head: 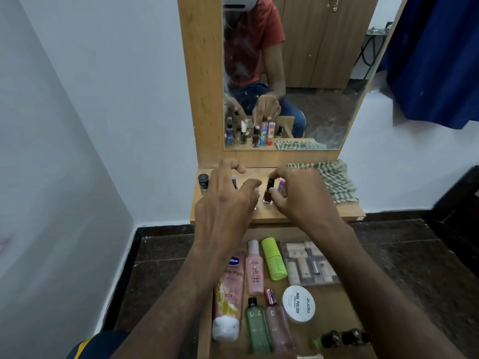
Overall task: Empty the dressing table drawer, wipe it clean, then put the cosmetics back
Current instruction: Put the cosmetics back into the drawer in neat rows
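Pinching a dark red nail polish bottle [268,191] by cap and shoulder, the right hand [298,195] is making its grip clamp on glass that looks small, light, slick and breakable, standing upright on the bench [311,213] just left of the checked cloth [334,182]. Left of the bottle, the left hand [228,203] is hovering palm down, fingers spread and holding nothing.

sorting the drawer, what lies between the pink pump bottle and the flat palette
In the head view, a lime green cylindrical bottle lies between the pink pump bottle and the flat palette, on the open wooden drawer.
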`<state>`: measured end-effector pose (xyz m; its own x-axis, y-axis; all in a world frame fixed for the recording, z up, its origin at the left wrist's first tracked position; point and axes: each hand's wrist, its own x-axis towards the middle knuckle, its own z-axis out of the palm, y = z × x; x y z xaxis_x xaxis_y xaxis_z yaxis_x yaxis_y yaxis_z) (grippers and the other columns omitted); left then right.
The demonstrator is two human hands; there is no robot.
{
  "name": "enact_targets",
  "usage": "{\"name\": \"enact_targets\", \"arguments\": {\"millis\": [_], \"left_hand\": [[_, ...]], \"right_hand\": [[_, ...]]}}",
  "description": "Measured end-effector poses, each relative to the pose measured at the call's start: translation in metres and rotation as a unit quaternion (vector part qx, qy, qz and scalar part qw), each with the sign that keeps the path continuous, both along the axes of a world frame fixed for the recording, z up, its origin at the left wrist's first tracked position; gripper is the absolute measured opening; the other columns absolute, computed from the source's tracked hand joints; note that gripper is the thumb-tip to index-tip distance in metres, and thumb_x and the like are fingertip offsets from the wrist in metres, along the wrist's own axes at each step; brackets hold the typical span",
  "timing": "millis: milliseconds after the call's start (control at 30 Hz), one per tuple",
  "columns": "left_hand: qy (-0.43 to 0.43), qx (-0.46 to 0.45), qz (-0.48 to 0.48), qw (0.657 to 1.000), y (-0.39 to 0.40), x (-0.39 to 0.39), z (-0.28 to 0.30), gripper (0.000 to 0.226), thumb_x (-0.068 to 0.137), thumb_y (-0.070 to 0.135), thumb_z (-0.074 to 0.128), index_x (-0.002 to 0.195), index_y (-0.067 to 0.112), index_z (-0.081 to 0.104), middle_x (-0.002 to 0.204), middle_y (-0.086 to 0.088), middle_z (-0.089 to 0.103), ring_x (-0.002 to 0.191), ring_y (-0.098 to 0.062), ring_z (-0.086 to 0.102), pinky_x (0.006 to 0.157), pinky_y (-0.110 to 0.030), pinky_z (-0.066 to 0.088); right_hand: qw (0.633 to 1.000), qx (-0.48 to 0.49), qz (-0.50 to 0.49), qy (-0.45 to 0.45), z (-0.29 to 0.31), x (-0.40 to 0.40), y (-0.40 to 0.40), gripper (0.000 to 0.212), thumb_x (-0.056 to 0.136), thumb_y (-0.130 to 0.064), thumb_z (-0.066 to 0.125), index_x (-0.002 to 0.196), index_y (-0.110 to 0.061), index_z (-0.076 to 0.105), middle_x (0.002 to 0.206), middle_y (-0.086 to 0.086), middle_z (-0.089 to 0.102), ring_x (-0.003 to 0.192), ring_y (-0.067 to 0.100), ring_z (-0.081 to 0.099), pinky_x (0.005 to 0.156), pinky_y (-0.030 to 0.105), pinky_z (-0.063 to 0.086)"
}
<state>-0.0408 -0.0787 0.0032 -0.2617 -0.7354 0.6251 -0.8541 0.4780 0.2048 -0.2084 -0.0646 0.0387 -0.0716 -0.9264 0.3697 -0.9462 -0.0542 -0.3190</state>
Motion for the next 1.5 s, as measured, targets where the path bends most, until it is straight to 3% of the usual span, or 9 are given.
{"name": "enact_targets", "arguments": {"millis": [167, 333, 433, 567, 767, 867, 1033, 1200, 1500], "left_hand": [[-0.043, -0.020, -0.031, 0.998, 0.015, 0.000, 0.001, 0.026, 0.090, 0.035, 0.081, 0.113, 0.026, 0.073, 0.118, 0.003, 0.067, 0.103, -0.020, 0.064, 0.051, -0.023, 0.036], [-0.001, -0.017, -0.102, 0.995, 0.038, 0.006, 0.023, 0.024, 0.091, 0.040, 0.078, 0.112, 0.031, 0.071, 0.099, 0.009, 0.075, 0.095, -0.016, 0.067, 0.055, -0.028, 0.051], [0.074, 0.091, -0.160, 0.980, 0.058, -0.007, 0.023, 0.022, 0.089, 0.042, 0.081, 0.107, 0.034, 0.071, 0.091, 0.015, 0.075, 0.086, -0.006, 0.070, 0.065, -0.032, 0.059], [0.052, 0.310, -0.246, 0.917, 0.100, -0.075, -0.019, 0.016, 0.083, 0.029, 0.088, 0.092, 0.028, 0.074, 0.074, 0.019, 0.069, 0.074, 0.006, 0.069, 0.066, -0.008, 0.051], [-0.057, 0.367, -0.261, 0.891, 0.108, -0.126, -0.053, 0.008, 0.087, 0.020, 0.077, 0.095, 0.022, 0.077, 0.088, 0.004, 0.080, 0.087, -0.010, 0.074, 0.089, -0.030, 0.055], [-0.105, 0.384, -0.243, 0.885, 0.112, -0.132, -0.058, 0.012, 0.090, 0.024, 0.075, 0.101, 0.023, 0.077, 0.096, 0.004, 0.080, 0.097, -0.016, 0.073, 0.099, -0.031, 0.055], [-0.070, 0.399, -0.241, 0.882, 0.115, -0.132, -0.062, 0.011, 0.085, 0.024, 0.083, 0.095, 0.025, 0.078, 0.092, 0.007, 0.078, 0.088, -0.010, 0.074, 0.086, -0.027, 0.060], [-0.025, 0.431, -0.277, 0.858, 0.113, -0.123, -0.062, 0.017, 0.084, 0.023, 0.088, 0.099, 0.018, 0.083, 0.092, 0.004, 0.082, 0.081, -0.006, 0.076, 0.082, -0.017, 0.059], [-0.051, 0.465, -0.288, 0.836, 0.107, -0.117, -0.064, 0.025, 0.092, 0.015, 0.078, 0.116, 0.016, 0.082, 0.107, -0.002, 0.082, 0.097, -0.010, 0.076, 0.090, -0.021, 0.059]], "right_hand": [[1.000, -0.003, 0.016, -0.013, 0.006, 0.003, 0.012, 0.017, 0.093, -0.029, 0.076, 0.106, -0.020, 0.069, 0.079, -0.005, 0.061, 0.073, 0.014, 0.063, 0.072, 0.038, 0.058], [0.992, 0.002, 0.013, -0.124, 0.030, -0.026, 0.060, 0.014, 0.085, -0.030, 0.085, 0.087, -0.028, 0.071, 0.054, -0.010, 0.064, 0.051, 0.002, 0.060, 0.052, 0.012, 0.043], [0.990, 0.109, -0.016, -0.091, 0.040, -0.055, 0.094, 0.018, 0.078, -0.034, 0.090, 0.076, -0.032, 0.073, 0.058, -0.014, 0.068, 0.057, -0.003, 0.064, 0.050, 0.010, 0.042], [0.966, 0.239, -0.086, -0.045, -0.008, -0.104, 0.141, 0.016, 0.074, -0.028, 0.093, 0.078, -0.025, 0.077, 0.069, -0.010, 0.072, 0.062, -0.003, 0.065, 0.054, 0.011, 0.044], [0.938, 0.339, -0.061, 0.025, -0.041, -0.118, 0.154, 0.016, 0.075, -0.027, 0.091, 0.084, -0.024, 0.078, 0.085, -0.006, 0.069, 0.077, 0.010, 0.068, 0.071, 0.024, 0.058], [0.919, 0.389, -0.034, 0.050, -0.046, -0.117, 0.156, 0.018, 0.076, -0.021, 0.092, 0.086, -0.025, 0.078, 0.088, -0.007, 0.066, 0.079, 0.010, 0.069, 0.075, 0.025, 0.059], [0.919, 0.389, -0.009, 0.053, -0.043, -0.109, 0.150, 0.032, 0.079, -0.017, 0.089, 0.079, -0.030, 0.060, 0.088, -0.007, 0.063, 0.079, 0.011, 0.068, 0.079, 0.030, 0.061], [0.911, 0.407, 0.008, 0.073, -0.034, -0.113, 0.145, 0.020, 0.084, -0.026, 0.084, 0.103, -0.021, 0.080, 0.096, -0.002, 0.070, 0.092, 0.015, 0.071, 0.085, 0.032, 0.062], [0.933, 0.356, 0.008, 0.050, -0.032, -0.112, 0.141, 0.022, 0.093, -0.018, 0.071, 0.113, -0.021, 0.082, 0.117, 0.008, 0.072, 0.099, 0.021, 0.072, 0.090, 0.036, 0.061]]}}
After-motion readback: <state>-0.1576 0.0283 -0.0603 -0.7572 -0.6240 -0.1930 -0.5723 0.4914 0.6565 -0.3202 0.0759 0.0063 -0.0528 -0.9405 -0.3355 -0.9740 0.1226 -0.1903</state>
